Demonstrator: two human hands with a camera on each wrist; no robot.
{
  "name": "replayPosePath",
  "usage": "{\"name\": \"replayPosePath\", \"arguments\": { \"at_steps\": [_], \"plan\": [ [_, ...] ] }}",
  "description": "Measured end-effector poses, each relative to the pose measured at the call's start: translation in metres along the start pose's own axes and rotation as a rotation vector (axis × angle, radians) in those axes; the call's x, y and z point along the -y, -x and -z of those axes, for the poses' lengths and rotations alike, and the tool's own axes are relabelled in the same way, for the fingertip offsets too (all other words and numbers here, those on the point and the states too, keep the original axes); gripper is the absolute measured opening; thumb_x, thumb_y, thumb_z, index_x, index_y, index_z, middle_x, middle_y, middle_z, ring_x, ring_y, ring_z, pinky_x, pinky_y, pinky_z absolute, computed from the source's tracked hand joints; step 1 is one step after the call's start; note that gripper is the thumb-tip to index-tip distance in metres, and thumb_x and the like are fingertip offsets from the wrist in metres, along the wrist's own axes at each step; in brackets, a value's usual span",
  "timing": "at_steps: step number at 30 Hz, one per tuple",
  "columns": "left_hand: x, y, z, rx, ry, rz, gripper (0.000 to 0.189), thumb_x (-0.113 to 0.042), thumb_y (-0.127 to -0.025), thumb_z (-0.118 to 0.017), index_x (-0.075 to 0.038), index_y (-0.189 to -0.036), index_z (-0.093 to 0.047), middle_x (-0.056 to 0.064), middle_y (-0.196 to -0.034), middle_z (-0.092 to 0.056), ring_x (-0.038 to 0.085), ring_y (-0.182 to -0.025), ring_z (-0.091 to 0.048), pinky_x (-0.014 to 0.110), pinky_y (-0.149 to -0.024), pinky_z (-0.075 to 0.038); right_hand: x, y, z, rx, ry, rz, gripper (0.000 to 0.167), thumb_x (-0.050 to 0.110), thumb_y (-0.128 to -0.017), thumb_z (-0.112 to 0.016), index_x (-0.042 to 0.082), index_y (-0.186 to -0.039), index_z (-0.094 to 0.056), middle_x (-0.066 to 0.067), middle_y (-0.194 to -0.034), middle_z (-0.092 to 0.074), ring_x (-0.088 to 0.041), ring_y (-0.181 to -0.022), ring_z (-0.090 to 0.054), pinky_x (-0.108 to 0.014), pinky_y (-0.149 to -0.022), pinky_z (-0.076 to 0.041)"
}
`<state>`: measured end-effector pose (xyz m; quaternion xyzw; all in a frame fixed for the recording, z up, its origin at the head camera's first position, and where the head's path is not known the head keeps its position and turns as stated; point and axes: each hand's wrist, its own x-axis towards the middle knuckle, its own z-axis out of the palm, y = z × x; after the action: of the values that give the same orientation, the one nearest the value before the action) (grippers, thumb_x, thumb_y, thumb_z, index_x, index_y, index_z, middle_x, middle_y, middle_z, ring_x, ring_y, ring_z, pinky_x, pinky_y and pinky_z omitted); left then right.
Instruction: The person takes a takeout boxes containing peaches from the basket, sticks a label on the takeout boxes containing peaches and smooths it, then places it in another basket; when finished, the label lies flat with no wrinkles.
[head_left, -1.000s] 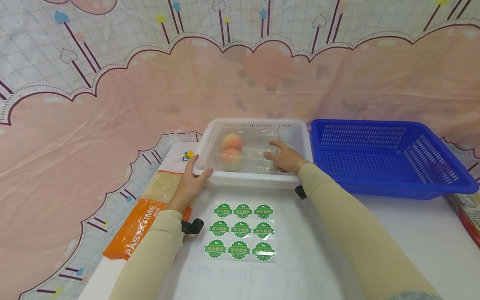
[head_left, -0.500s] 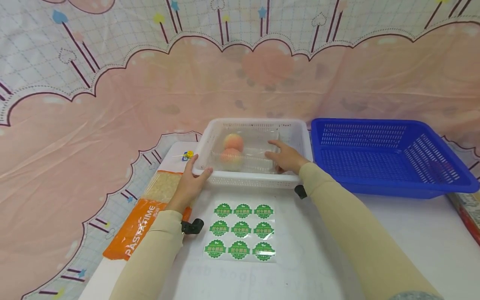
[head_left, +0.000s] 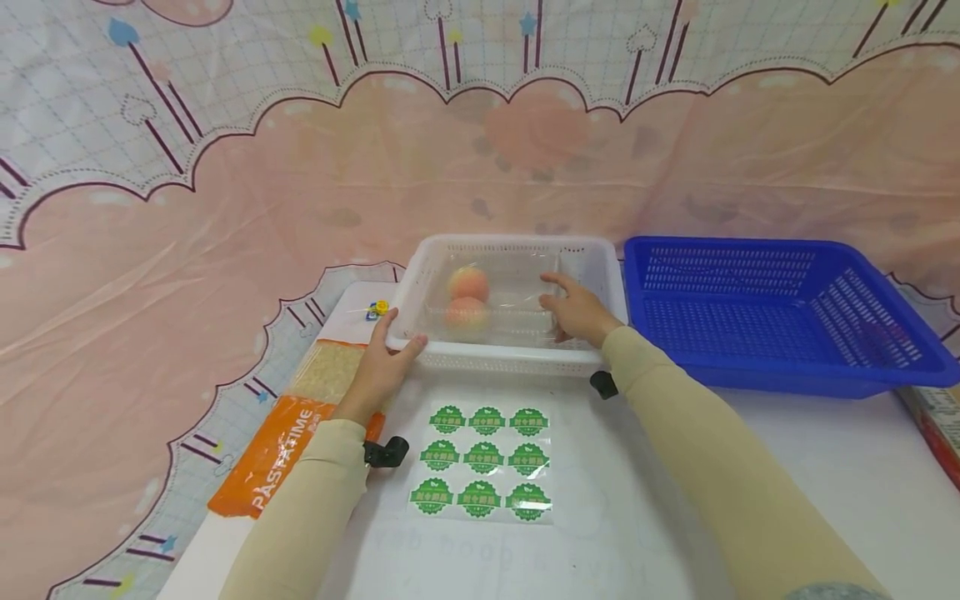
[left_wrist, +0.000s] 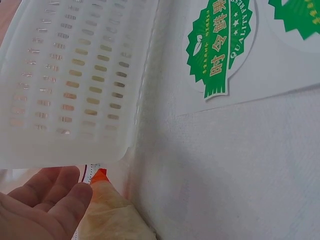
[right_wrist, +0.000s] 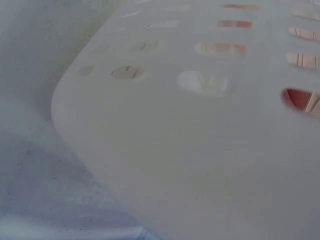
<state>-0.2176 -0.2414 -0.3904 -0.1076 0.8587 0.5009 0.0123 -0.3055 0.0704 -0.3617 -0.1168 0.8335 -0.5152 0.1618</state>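
Note:
The white plastic basket (head_left: 495,365) stands at the back of the table. In it lies a clear plastic box (head_left: 517,283) with two peaches (head_left: 468,285) showing at its left end. My left hand (head_left: 378,371) rests at the basket's front left corner, thumb on the front rim and a finger along the left side. The left wrist view shows those fingers loosely bent beside the corner. My right hand (head_left: 581,312) reaches over the front rim, fingers spread at the box's right end. Some right fingers are hidden; through the basket's holes, the right wrist view shows only patches of skin.
A blue basket (head_left: 757,371) stands to the right. Before the white basket lies a sheet of green stickers (head_left: 482,458). On the left are an orange pasta bag (head_left: 277,446) and a small yellow and blue item (head_left: 377,310). A printed pack (head_left: 933,425) lies far right.
My right hand has drawn back slightly to the right. The box with the peaches has shifted a little right inside the basket. My left hand stays at the corner.

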Motion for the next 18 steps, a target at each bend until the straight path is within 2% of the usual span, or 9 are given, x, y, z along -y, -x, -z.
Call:
{"name": "replayPosePath", "arguments": {
  "at_steps": [2,6,8,14,18],
  "plan": [
    [0.0,0.0,0.0,0.007,0.0,0.004,0.086,-0.05,-0.097,-0.061,-0.031,-0.162,-0.008,0.016,-0.159,-0.028,0.037,-0.131,-0.044,0.058,-0.109,-0.036,0.0,0.001,0.0,-0.008,-0.013,0.006,0.056,0.028,-0.108,-0.046,0.02,-0.16,-0.026,-0.018,-0.136,-0.052,-0.013,-0.049,-0.04,-0.038,-0.072,-0.058],
    [-0.001,-0.001,-0.001,0.01,0.004,0.003,0.085,-0.048,-0.098,-0.061,-0.031,-0.162,-0.008,0.016,-0.159,-0.029,0.037,-0.13,-0.044,0.059,-0.108,-0.036,-0.001,0.002,0.002,-0.038,-0.052,0.029,0.055,0.025,-0.108,-0.045,0.018,-0.159,-0.027,-0.019,-0.111,-0.055,-0.014,-0.053,-0.043,-0.038,-0.07,-0.059],
    [-0.001,-0.001,-0.001,0.009,0.006,-0.001,0.084,-0.047,-0.098,-0.061,-0.031,-0.162,-0.009,0.016,-0.159,-0.029,0.037,-0.13,-0.044,0.059,-0.108,-0.036,0.0,0.003,0.002,-0.057,-0.069,0.045,0.054,0.024,-0.108,-0.045,0.018,-0.158,-0.028,-0.018,-0.104,-0.053,-0.015,-0.057,-0.046,-0.039,-0.069,-0.059],
    [-0.002,-0.001,-0.001,0.013,0.002,0.002,0.084,-0.048,-0.098,-0.06,-0.031,-0.162,-0.008,0.016,-0.161,-0.026,0.038,-0.133,-0.042,0.059,-0.109,-0.035,0.003,0.01,0.008,-0.078,-0.076,0.07,0.054,0.025,-0.108,-0.044,0.018,-0.159,-0.026,-0.018,-0.115,-0.052,-0.019,-0.066,-0.05,-0.039,-0.072,-0.059],
    [-0.003,0.0,0.0,0.011,0.004,0.01,0.084,-0.048,-0.098,-0.06,-0.031,-0.162,-0.007,0.016,-0.161,-0.025,0.038,-0.133,-0.042,0.059,-0.109,-0.035,0.007,0.017,0.013,-0.081,-0.057,0.085,0.055,0.027,-0.108,-0.044,0.019,-0.159,-0.025,-0.019,-0.116,-0.052,-0.021,-0.069,-0.053,-0.039,-0.074,-0.059]
  ]
}}
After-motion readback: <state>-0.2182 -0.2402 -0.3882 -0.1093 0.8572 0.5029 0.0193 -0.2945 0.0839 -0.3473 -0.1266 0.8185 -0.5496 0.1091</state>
